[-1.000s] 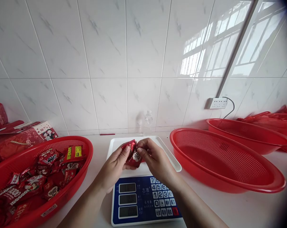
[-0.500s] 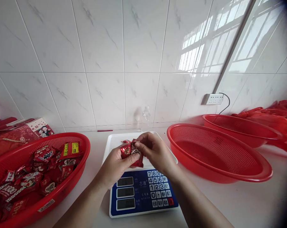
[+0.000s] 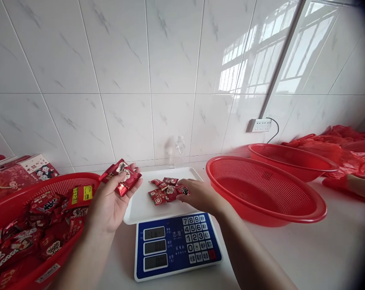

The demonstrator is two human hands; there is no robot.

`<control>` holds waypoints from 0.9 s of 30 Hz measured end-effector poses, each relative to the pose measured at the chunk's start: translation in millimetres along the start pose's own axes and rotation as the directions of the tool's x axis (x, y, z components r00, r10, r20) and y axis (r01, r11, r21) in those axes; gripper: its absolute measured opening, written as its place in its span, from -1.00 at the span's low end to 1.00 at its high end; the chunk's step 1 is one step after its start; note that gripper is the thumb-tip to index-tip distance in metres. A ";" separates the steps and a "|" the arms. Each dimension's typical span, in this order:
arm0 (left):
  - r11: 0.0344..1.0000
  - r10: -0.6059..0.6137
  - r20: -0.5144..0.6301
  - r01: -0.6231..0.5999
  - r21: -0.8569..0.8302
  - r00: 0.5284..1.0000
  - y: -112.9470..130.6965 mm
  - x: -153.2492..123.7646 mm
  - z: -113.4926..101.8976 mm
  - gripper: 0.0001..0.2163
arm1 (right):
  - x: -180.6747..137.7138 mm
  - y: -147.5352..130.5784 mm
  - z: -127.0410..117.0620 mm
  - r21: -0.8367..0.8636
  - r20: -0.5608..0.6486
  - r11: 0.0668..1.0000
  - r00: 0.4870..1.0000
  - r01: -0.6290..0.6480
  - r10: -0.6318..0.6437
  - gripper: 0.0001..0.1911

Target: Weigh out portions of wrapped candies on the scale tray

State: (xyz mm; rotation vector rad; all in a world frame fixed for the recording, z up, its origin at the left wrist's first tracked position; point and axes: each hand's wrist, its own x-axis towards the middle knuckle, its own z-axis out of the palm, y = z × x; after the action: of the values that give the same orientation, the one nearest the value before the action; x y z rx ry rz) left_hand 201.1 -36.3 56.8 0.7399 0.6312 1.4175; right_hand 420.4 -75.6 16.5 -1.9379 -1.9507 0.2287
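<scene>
Hands moved apart: left hand (image 3: pixel 111 203), palm up, half-curled, thumb-pins packets (image 3: pixel 131 178) far left, presumably against slipping; right hand (image 3: pixel 200 197) bends over pile (image 3: pixel 170 191) on tray (image 3: pixel 136 209), grip unclear.

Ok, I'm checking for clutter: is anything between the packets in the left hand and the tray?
Nothing visible: the left hand holds the packets by the tray; the right hand, farther right, is at other packets on it.
</scene>
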 end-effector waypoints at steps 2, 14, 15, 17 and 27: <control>1.000 -0.012 0.026 0.011 0.026 1.000 -2.2 -1.6 0.6 -0.83 | 1.9 -2.2 6.2 -0.022 0.039 0.999 0.998 0.043 -0.042 -0.68; 0.994 -0.038 0.074 0.030 0.101 0.997 -5.0 -3.7 -0.2 -0.87 | -3.9 42.2 -36.0 -0.110 -0.366 0.943 0.895 -0.314 0.255 -0.74; 0.994 -0.046 0.067 0.039 0.103 0.997 -5.5 -3.8 0.2 -0.87 | -5.6 50.0 -40.8 -0.112 -0.391 0.916 0.865 -0.385 0.315 -0.71; 0.993 -0.060 0.053 0.055 0.104 0.997 -6.1 -4.3 1.0 -0.88 | -7.3 59.7 -45.3 -0.111 -0.417 0.873 0.819 -0.475 0.393 -0.66; 0.992 -0.059 0.104 0.047 0.114 0.993 -6.6 -4.5 -0.9 -0.87 | 5.5 -17.3 16.9 -0.050 -0.043 0.998 0.998 0.043 -0.045 -0.76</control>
State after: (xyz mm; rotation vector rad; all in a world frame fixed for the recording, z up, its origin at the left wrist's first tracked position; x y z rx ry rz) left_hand 204.2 -40.7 51.0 0.8751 0.6451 1.2927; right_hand 398.2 -68.3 8.4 -1.9118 -1.9853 0.1257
